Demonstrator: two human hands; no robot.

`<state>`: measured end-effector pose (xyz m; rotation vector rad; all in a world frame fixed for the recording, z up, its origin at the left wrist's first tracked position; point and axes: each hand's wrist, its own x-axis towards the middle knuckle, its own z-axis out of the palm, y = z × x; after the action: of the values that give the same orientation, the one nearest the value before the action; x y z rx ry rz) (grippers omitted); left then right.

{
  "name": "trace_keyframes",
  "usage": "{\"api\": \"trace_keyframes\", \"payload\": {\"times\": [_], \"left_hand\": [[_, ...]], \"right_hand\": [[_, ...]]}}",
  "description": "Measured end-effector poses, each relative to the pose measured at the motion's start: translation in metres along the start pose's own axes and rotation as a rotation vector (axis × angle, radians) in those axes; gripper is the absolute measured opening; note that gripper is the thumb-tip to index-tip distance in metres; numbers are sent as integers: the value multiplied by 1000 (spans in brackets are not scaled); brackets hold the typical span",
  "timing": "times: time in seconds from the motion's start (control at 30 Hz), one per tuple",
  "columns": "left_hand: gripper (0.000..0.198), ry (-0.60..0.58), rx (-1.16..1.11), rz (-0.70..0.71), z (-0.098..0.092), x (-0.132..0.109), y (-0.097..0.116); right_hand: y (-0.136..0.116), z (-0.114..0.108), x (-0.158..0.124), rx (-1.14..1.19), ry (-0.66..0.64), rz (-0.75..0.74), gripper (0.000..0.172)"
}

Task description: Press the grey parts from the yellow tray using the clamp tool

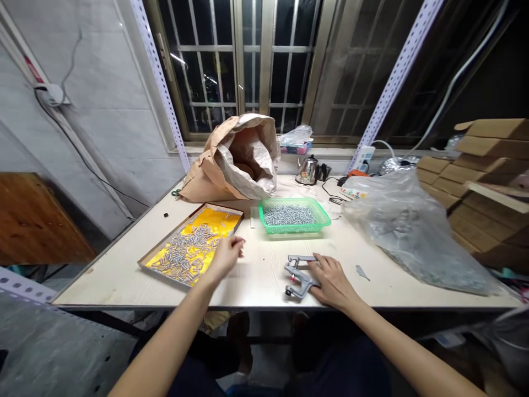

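Observation:
My right hand (333, 281) is wrapped round the handles of a grey pliers-like hand press (305, 285), which lies on the table with its jaws toward the left. A small red part and a dark round knob show on the tool. Just beside the right edge of a shallow tray (151, 252), my left hand (226, 255) hangs with its fingers curled together. Whatever its fingertips hold, if anything, is too small to make out. Many small silvery metal pins (185, 256) lie loose on the tray's yellow lining. A green plastic basket (322, 223) holds more small metal pieces (289, 215).
A large open paper sack (210, 173) lies at the back left. Behind the basket stands a steel kettle (307, 170). Clear plastic bags (413, 237) cover the table's right side, near stacked cardboard boxes (479, 204). A small grey scrap (362, 272) lies right of my right hand.

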<state>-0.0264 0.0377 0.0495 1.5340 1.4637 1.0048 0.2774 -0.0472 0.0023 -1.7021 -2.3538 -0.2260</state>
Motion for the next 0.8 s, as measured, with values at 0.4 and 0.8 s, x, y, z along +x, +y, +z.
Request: {"api": "trace_keyframes", "payload": {"times": [0.4, 0.8], "left_hand": [[18, -76, -346, -103, 100, -56, -16], [9, -303, 162, 89, 79, -51, -1]], "right_hand": [[-21, -15, 23, -222, 246, -117, 62], [-29, -4, 15, -244, 355, -105, 60]]}}
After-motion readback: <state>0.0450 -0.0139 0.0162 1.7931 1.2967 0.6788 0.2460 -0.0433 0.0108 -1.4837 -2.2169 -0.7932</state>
